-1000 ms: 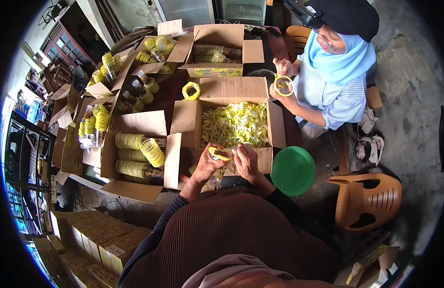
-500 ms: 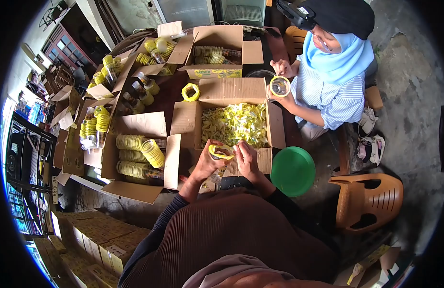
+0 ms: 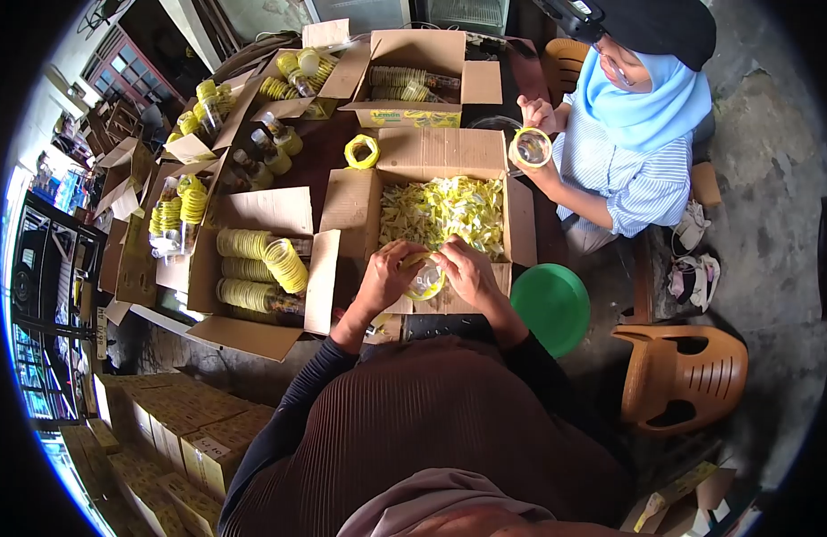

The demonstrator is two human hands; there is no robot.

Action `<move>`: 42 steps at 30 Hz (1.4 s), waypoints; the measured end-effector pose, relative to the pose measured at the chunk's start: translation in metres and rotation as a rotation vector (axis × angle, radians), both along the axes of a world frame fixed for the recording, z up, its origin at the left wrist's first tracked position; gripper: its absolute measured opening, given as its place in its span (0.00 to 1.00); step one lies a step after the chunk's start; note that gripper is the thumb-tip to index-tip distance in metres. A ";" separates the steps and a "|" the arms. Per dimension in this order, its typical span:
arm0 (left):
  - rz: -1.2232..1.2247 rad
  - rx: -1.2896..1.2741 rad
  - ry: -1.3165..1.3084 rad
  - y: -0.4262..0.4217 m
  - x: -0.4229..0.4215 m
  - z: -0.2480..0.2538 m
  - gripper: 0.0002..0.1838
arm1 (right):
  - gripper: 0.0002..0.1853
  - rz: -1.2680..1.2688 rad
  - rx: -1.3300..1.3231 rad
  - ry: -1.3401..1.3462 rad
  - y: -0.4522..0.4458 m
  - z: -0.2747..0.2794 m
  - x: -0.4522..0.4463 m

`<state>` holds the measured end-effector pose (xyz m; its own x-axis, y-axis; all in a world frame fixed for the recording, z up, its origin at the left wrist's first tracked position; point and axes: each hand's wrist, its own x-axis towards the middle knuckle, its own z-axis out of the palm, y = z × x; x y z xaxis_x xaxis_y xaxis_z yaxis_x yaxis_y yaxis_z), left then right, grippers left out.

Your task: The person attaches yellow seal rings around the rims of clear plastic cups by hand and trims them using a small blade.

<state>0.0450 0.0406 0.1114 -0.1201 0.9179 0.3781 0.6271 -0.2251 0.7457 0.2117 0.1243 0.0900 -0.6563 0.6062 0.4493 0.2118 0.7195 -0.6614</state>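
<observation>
Over the near edge of an open cardboard box (image 3: 442, 150), both my hands hold a clear plastic cup (image 3: 426, 283) with a yellow rim. My left hand (image 3: 388, 276) is closed at the rim's left side. Fingers of my right hand (image 3: 468, 272) pinch the same rim from the right. The cup is tilted, so its clear round part shows below my fingertips. Small yellow-and-white pieces (image 3: 445, 210) fill much of the box just beyond. My fingers cover part of the rim.
A yellow ring-shaped piece (image 3: 362, 151) lies left of the box. Stacked yellow-rimmed cups (image 3: 286, 265) fill a carton at left. A green round plastic item (image 3: 551, 310) and an orange chair (image 3: 684, 376) are at right. Opposite, a co-worker's hand (image 3: 536, 170) holds a similar cup.
My hands have come together on the rim, the right one closing in on it. The cup has tilted, showing more of its clear part. The whole view has shifted slightly.
</observation>
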 end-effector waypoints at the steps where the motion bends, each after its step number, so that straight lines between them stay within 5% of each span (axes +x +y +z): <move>1: 0.026 -0.018 -0.019 -0.003 0.002 0.002 0.11 | 0.07 -0.013 -0.020 0.052 0.000 -0.001 0.000; 9: 0.025 0.035 0.146 -0.021 -0.007 -0.005 0.19 | 0.08 0.046 -0.106 0.195 -0.008 -0.010 0.000; 14: -0.132 -0.117 -0.160 -0.051 0.004 0.009 0.49 | 0.10 0.108 -0.298 0.311 -0.015 -0.020 -0.011; 15: -0.142 -0.109 -0.125 -0.054 0.004 0.004 0.56 | 0.10 0.123 -0.496 0.349 -0.021 -0.021 -0.013; 20: -0.026 -0.209 -0.182 -0.066 0.003 -0.004 0.51 | 0.18 0.154 -0.929 0.227 -0.031 -0.029 -0.016; 25: 0.198 0.118 -0.475 -0.101 -0.044 -0.012 0.48 | 0.19 0.253 -0.976 0.303 -0.024 -0.030 -0.009; 26: 0.376 0.069 -0.357 -0.120 -0.063 0.010 0.48 | 0.18 0.178 -0.940 0.268 -0.021 -0.032 -0.007; 27: 0.638 0.232 -0.554 -0.137 -0.069 0.025 0.45 | 0.18 0.102 -0.904 0.232 -0.019 -0.035 -0.004; 28: 0.635 0.502 -0.385 -0.150 -0.089 0.047 0.42 | 0.18 0.098 -0.906 0.233 -0.017 -0.039 -0.001; 29: 0.830 0.651 -0.549 -0.179 -0.112 0.038 0.41 | 0.16 0.061 -0.879 0.218 -0.014 -0.044 0.001; 30: 0.985 0.642 -0.393 -0.207 -0.136 0.049 0.37 | 0.15 0.028 -0.854 0.203 -0.013 -0.047 0.004; 32: 1.218 0.669 -0.592 -0.303 -0.196 0.015 0.28 | 0.15 0.019 -0.857 0.220 -0.013 -0.049 0.007; 34: 1.681 0.735 -0.291 -0.331 -0.188 -0.025 0.24 | 0.15 0.011 -0.835 0.159 -0.013 -0.052 0.010; 36: 1.440 0.260 -0.689 -0.393 -0.157 -0.104 0.23 | 0.15 0.036 -0.830 0.131 -0.015 -0.061 0.012; 37: 1.463 -0.752 -0.317 -0.419 -0.151 -0.120 0.25 | 0.15 0.046 -0.823 0.117 -0.016 -0.064 0.011; 38: 1.383 -0.993 -0.516 -0.436 -0.137 -0.147 0.30 | 0.15 0.046 -0.820 0.131 -0.016 -0.066 0.011; 40: 1.329 -0.358 -0.983 -0.457 -0.105 -0.196 0.32 | 0.15 0.065 -0.696 0.065 -0.017 -0.060 0.012; 42: 1.529 -0.187 -1.059 -0.453 -0.119 -0.212 0.34 | 0.15 0.061 -0.694 0.057 -0.014 -0.068 0.013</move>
<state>-0.0743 -0.4124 -0.1008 -0.8612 -0.1821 -0.4745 -0.4997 0.1330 0.8559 0.2250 0.1102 0.0218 -0.6849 0.7286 0.0062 0.1356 0.1358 -0.9814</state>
